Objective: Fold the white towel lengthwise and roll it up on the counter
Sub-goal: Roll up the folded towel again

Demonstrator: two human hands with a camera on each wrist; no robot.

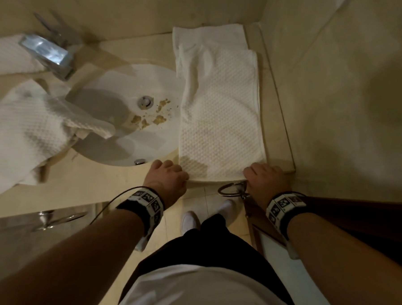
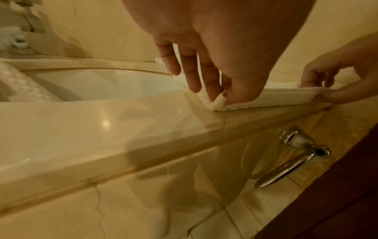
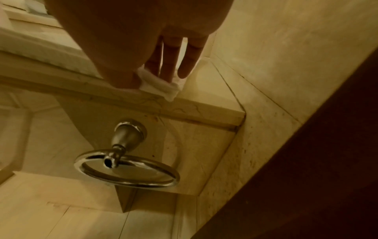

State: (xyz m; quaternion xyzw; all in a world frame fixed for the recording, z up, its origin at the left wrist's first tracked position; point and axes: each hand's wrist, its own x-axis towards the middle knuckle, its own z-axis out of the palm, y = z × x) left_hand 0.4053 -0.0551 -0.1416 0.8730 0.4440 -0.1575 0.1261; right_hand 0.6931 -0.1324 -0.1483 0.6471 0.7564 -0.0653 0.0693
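The white waffle towel (image 1: 220, 111) lies folded into a long strip on the beige counter (image 1: 96, 181), running from the front edge to the back wall, right of the sink. My left hand (image 1: 171, 174) pinches the strip's near left corner (image 2: 218, 103) between thumb and fingers. My right hand (image 1: 261, 176) pinches the near right corner (image 3: 161, 87) at the counter's front edge, and also shows in the left wrist view (image 2: 335, 87). Both corners are slightly lifted off the counter.
A white sink (image 1: 127, 115) with brown debris near its drain sits left of the towel, with a chrome tap (image 1: 49, 53) behind. Another white towel (image 1: 26, 134) drapes over the sink's left rim. A chrome towel ring (image 3: 126, 171) hangs below the counter front. A wall bounds the right side.
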